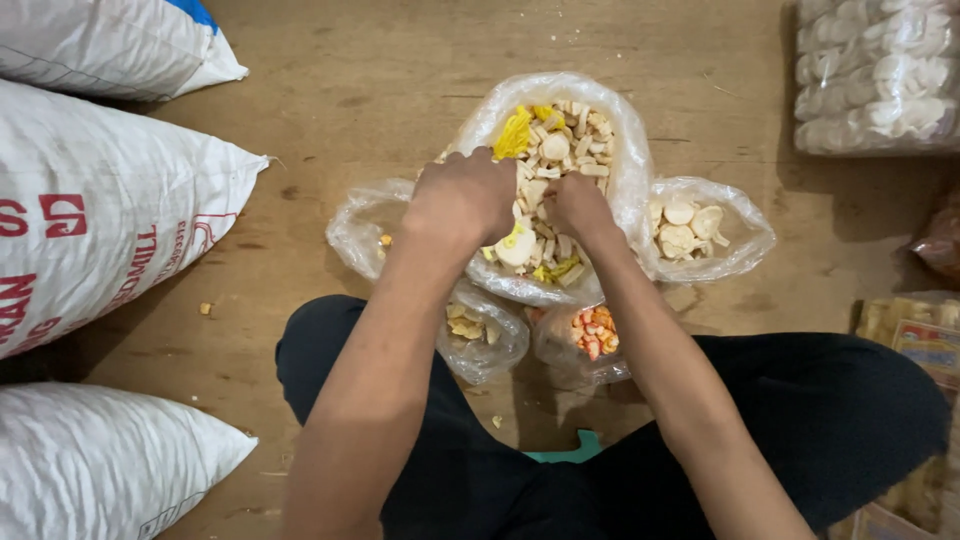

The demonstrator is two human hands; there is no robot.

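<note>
A large clear plastic bag (625, 150) lies open on the wooden floor, full of mixed crackers (570, 140) in white, beige and yellow. My left hand (462, 198) is curled into a loose fist at the bag's left rim, fingers down among the pieces. My right hand (578, 205) reaches into the middle of the pile, fingers buried in the crackers. What each hand grips is hidden. Smaller clear bags surround it: one with round white crackers (690, 228) at the right, one with orange pieces (595, 332) and one with beige pieces (468, 325) near my knees.
White woven sacks (90, 210) lie stacked along the left. Packs of white crackers (875, 75) sit at the top right, and more packets (925, 345) at the right edge. An almost empty clear bag (365, 225) lies left of the big bag. My dark-trousered legs (830, 420) are folded below.
</note>
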